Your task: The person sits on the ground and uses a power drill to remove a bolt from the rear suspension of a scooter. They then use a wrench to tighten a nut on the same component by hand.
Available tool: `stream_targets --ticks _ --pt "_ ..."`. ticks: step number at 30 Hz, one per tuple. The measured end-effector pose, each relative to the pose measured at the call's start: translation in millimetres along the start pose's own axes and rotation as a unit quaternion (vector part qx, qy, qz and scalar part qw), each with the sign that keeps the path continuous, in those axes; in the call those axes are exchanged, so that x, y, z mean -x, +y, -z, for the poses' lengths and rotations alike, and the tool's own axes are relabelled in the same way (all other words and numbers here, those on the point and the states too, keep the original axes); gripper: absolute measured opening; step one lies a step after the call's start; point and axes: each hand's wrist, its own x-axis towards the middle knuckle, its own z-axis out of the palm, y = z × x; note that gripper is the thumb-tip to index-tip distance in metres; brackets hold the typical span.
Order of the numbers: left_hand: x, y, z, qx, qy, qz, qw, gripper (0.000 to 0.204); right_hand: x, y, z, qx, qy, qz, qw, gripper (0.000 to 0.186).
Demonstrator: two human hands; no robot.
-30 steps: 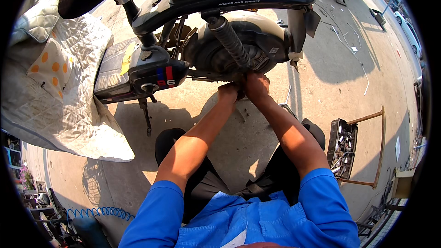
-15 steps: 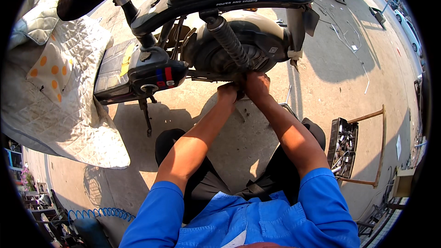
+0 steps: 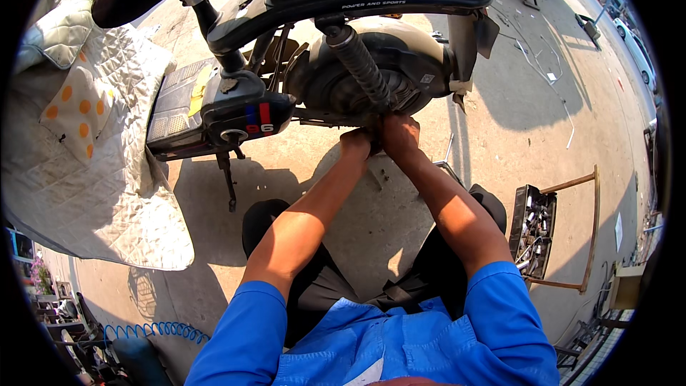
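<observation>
In front of me stands an electric scooter (image 3: 243, 111) with a dark saddle and a beige and black rear body. Its rear wheel (image 3: 336, 78) sits behind a coiled shock absorber (image 3: 359, 64). Both my hands meet low at the wheel's hub, just under the shock's lower end. My left hand (image 3: 356, 143) is closed there, its fingertips hidden in shadow. Right beside it my right hand (image 3: 401, 134) is closed with the knuckles up, at the foot of the shock. What the fingers hold cannot be made out.
A quilted white cover (image 3: 121, 164) hangs over the scooter's front at the left. On the right lies a tool box (image 3: 534, 232) full of metal tools, with a wooden-looking frame (image 3: 594, 229) beside it. A blue coiled hose (image 3: 157, 330) runs at the lower left.
The lower edge of the quilted cover has shifted slightly left and down. Both hands stay at the hub, almost unmoved.
</observation>
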Motion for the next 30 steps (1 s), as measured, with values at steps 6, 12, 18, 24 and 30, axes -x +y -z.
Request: stream_targets --ticks 6,12,18,24,30 --pt "-1 -1 1 -0.011 0.002 -0.012 1.0 0.028 -5 2 3 0.031 -0.026 0.004 0.999 0.029" --pt "0 -1 -3 0.002 0.017 -0.01 1.0 0.027 -5 5 -5 0.013 0.004 0.003 1.0 0.027" --pt "2 -2 1 0.006 0.005 -0.011 1.0 0.026 -3 3 0 0.02 -0.006 0.015 1.0 0.029" --pt "2 0 -3 -0.004 0.016 -0.01 1.0 0.022 -5 9 -5 -0.015 0.006 0.009 1.0 0.033" --pt "2 -3 0 0.024 0.021 -0.016 0.999 0.021 -5 5 -4 -0.003 -0.016 -0.013 1.0 0.033"
